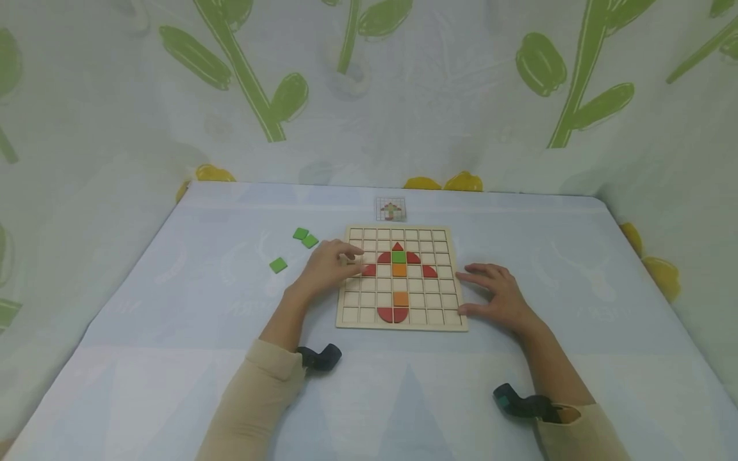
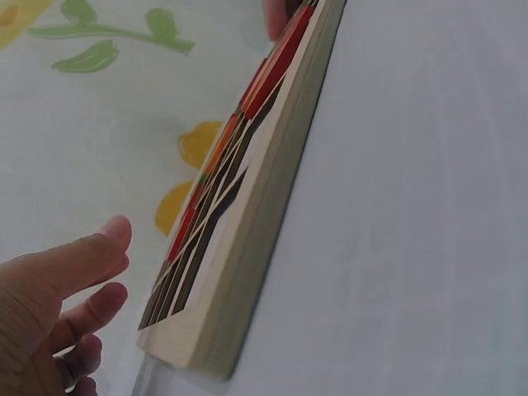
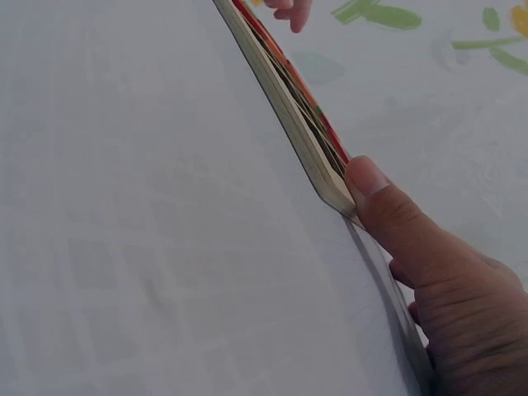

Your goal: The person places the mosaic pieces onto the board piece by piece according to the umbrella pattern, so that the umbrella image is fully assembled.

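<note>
A wooden grid board (image 1: pixel 367 285) lies flat on the table, holding a red triangle (image 1: pixel 398 246), a green square (image 1: pixel 398 257), two orange squares (image 1: pixel 400 299) and several rounded red pieces (image 1: pixel 385 314). Over the board's left edge, my left hand (image 1: pixel 325 266) hovers by a red piece (image 1: pixel 369 271). Its thumb and fingers stand apart, with nothing visible between them in the left wrist view. My right hand (image 1: pixel 492 296) touches the board's right edge with extended fingers; its thumb (image 3: pixel 371 181) rests against the rim in the right wrist view.
Left of the board lie three loose green squares, two together (image 1: pixel 310 241) and one (image 1: pixel 278 264) nearer me. A small pattern card (image 1: pixel 391 209) sits behind the board. Dark devices (image 1: pixel 323 358) are strapped at both wrists. A leaf-patterned cloth (image 1: pixel 403 115) hangs behind the table.
</note>
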`<action>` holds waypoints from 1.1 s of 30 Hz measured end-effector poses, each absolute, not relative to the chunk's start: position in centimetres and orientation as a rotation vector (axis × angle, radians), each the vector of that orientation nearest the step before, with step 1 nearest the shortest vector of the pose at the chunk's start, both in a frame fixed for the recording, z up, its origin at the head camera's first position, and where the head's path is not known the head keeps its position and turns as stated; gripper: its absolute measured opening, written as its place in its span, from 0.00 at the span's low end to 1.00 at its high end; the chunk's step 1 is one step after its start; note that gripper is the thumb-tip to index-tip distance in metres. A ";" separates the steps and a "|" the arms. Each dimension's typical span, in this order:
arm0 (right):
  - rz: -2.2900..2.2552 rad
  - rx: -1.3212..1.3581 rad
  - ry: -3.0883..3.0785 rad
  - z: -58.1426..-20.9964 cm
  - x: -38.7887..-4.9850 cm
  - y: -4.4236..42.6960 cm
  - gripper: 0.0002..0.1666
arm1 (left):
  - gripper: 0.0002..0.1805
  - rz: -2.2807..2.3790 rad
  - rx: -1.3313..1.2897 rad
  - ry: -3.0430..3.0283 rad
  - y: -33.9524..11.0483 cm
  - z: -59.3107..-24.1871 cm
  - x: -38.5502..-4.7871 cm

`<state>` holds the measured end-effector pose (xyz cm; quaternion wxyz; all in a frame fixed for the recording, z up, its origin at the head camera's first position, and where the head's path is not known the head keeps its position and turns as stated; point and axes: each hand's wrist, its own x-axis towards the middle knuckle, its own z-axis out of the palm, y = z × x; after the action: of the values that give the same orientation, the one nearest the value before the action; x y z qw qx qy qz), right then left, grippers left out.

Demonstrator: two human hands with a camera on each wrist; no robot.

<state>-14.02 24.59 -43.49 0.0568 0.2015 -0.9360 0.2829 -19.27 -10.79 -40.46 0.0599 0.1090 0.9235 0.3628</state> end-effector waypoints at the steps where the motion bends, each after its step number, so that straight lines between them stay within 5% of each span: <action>1: 0.861 0.615 -2.835 -43.5 -14.0 24.6 0.39 | 0.20 1.108 0.326 2.786 -11.0 -40.4 -19.2; 33: 0.887 0.592 -2.852 -43.4 -14.0 24.6 0.39 | 0.23 1.102 0.190 2.777 -19.0 -39.7 -17.2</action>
<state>-13.96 24.57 -43.44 0.0483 0.1941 -0.9356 0.2910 -17.17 -18.97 -39.67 0.0741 0.0633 0.9251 0.3670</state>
